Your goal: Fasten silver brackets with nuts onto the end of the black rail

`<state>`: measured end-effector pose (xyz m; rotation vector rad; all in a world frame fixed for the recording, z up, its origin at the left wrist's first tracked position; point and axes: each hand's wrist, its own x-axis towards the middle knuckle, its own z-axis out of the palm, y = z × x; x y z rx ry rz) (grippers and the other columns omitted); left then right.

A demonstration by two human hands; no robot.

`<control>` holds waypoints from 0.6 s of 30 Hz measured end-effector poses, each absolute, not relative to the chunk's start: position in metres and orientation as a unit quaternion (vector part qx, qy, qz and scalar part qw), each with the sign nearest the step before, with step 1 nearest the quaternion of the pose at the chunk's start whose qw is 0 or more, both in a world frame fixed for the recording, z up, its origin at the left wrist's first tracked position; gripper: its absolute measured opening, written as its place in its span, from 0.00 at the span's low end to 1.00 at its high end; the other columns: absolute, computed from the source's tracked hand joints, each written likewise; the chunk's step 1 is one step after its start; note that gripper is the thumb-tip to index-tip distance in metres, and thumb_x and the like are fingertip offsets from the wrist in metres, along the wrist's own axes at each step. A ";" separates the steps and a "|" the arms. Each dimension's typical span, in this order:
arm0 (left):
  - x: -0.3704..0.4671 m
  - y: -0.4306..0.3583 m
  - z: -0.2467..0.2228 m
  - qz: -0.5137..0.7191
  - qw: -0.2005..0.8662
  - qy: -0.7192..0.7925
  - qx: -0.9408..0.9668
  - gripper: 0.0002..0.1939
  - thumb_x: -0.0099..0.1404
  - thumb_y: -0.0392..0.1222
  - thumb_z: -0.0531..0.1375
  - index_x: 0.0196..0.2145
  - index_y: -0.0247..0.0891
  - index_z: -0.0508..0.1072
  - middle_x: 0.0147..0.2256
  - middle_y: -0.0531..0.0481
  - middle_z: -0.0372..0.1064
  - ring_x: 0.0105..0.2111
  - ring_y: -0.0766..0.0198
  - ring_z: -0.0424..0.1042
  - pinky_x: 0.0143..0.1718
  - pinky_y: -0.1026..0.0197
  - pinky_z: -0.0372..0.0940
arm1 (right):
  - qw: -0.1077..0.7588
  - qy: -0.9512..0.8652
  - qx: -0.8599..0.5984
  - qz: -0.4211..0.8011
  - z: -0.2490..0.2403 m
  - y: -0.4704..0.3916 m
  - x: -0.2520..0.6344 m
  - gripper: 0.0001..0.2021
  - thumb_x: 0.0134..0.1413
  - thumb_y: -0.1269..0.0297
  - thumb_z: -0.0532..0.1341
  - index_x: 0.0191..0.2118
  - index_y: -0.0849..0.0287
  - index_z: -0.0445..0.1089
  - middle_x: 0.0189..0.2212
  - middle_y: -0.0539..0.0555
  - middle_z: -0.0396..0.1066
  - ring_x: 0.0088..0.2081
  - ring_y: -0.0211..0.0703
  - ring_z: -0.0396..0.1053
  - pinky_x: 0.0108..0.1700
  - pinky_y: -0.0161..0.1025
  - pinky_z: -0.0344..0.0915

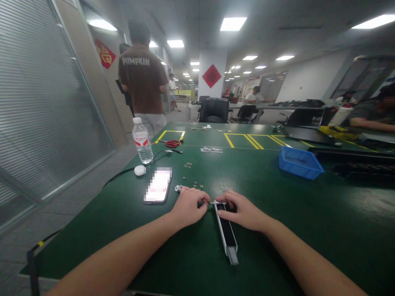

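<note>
A long, narrow bar [226, 230] with pale edges and a black middle lies on the green table, its grey end piece [233, 255] pointing toward me. My right hand [245, 209] is closed around the bar's far end, thumb on the black face. Left of that end, my left hand [190, 206] is closed in a pinch at a small thin piece, too small to name. Just beyond my left hand lies a small silver metal part [178, 188], partly covered. Several small rings or nuts [195, 183] are scattered farther off.
Left of my hands are a lit phone [158, 185], a white rounded case [140, 170], and a water bottle [142, 142]. Red-handled scissors [173, 143] and a black cable [123, 172] lie nearby. A blue bin [300, 163] stands at right. A person [142, 78] stands beyond the table.
</note>
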<state>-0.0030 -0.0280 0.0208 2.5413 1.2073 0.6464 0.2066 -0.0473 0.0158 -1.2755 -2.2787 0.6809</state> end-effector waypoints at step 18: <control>-0.006 -0.030 0.026 0.194 0.113 0.404 0.887 0.06 0.59 0.35 0.59 0.34 0.41 0.74 0.34 0.57 0.74 0.38 0.63 0.70 0.41 0.56 0.52 | 0.218 -0.819 -0.464 0.257 0.016 -0.048 0.207 0.15 0.52 0.56 0.61 0.44 0.58 0.69 0.32 0.52 0.63 0.31 0.38 0.60 0.34 0.37 0.60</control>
